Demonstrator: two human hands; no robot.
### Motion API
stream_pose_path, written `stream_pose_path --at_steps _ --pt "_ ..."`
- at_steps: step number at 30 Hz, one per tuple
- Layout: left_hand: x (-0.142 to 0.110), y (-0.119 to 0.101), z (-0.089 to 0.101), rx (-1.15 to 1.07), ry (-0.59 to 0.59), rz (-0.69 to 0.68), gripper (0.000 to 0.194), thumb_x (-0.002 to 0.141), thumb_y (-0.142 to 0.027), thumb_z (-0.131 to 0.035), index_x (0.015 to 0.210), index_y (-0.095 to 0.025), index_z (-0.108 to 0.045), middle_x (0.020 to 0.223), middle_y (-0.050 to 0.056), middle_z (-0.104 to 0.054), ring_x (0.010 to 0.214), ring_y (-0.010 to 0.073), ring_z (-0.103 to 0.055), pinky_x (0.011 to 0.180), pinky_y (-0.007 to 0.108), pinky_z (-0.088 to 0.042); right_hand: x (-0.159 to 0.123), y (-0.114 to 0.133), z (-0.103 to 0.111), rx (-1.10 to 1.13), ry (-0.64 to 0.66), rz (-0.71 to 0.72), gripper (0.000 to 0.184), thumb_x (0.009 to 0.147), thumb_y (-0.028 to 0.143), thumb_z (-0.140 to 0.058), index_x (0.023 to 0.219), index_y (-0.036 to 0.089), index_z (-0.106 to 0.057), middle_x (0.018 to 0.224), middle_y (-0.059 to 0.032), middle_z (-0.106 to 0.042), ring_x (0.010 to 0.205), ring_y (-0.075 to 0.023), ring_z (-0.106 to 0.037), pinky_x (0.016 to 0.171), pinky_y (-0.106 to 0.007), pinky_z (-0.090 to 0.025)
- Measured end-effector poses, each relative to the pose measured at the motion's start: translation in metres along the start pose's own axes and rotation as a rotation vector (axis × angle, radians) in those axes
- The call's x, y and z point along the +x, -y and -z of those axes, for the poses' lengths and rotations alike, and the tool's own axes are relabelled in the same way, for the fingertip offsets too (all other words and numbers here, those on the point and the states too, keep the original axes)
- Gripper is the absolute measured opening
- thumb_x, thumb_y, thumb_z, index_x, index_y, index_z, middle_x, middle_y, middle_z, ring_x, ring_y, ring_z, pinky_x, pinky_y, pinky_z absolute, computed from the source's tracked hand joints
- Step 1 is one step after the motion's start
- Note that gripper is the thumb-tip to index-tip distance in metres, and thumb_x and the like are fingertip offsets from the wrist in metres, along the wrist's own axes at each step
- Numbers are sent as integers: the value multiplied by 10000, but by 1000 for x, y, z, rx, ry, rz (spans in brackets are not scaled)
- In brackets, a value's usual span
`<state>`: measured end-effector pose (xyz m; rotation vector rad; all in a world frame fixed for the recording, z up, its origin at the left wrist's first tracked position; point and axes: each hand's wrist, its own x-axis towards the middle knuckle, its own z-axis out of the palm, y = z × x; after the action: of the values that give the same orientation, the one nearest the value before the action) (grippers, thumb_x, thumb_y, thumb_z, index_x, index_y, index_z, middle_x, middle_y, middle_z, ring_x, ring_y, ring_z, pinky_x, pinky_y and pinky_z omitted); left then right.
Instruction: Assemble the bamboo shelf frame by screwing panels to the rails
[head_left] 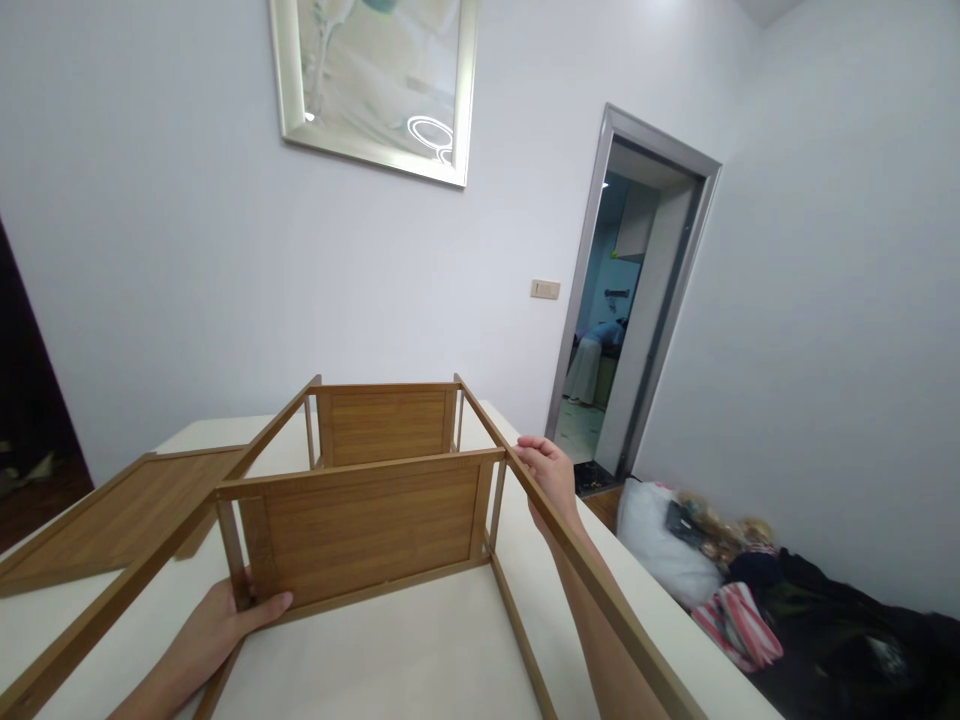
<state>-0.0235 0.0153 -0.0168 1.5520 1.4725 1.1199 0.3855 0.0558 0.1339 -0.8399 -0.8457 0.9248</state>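
Note:
A brown wooden shelf frame point(375, 523) lies on its side on the white table, with slim rails and two panels set across it. Low at the near panel's left end, my left hand point(225, 617) is closed around the corner post, its thumb lying against the panel. My right hand point(551, 472) is on the outer side of the right upper rail, by the joint with the near panel. Its fingertips are pinched together at the rail; anything between them is too small or hidden to make out.
Left of the frame, another wooden panel point(127, 510) lies on the white table point(360, 660). Bedding and clothes point(739, 620) are heaped beyond the table's right edge. A doorway point(592, 400) opens at the back right, where a bent-over person point(592, 355) shows. A framed picture point(375, 160) hangs above.

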Motion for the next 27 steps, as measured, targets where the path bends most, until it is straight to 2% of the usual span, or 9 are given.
stream_pose_path --at_steps 8,15,20,24,27 --pt "1 -1 0 32 22 15 465 667 -581 -720 956 -217 -722 1063 62 -767 1127 356 -648 990 434 -525 2 0 4 -50 36 -5 302 516 272 -830 764 171 -690 633 3 -668 554 -141 -576 536 -259 -433" --pt "-1 -8 1 47 5 7 470 657 -588 -722 949 -221 -733 1063 60 -768 1137 356 -644 969 411 -542 5 -4 7 -133 108 -3 242 582 376 -798 664 174 -692 588 3 -627 537 -139 -535 531 -264 -434" --pt "0 -7 1 47 10 5 482 655 -582 -730 971 -218 -728 1075 60 -764 1145 365 -636 975 431 -536 7 -9 8 -184 153 -7 323 634 477 -776 563 197 -631 556 18 -557 530 -127 -488 522 -259 -449" --pt "0 -7 1 66 23 24 475 651 -616 -715 911 -218 -724 1015 69 -776 1164 381 -620 984 449 -527 9 -13 8 -198 179 -8 386 659 536 -750 552 202 -589 547 30 -527 504 -121 -471 500 -261 -441" --pt "0 -6 1 55 43 32 493 666 -614 -707 964 -221 -714 1052 70 -768 1164 367 -624 996 440 -519 9 -14 9 -204 174 -5 427 668 575 -740 557 199 -571 537 38 -510 490 -116 -463 496 -259 -434"
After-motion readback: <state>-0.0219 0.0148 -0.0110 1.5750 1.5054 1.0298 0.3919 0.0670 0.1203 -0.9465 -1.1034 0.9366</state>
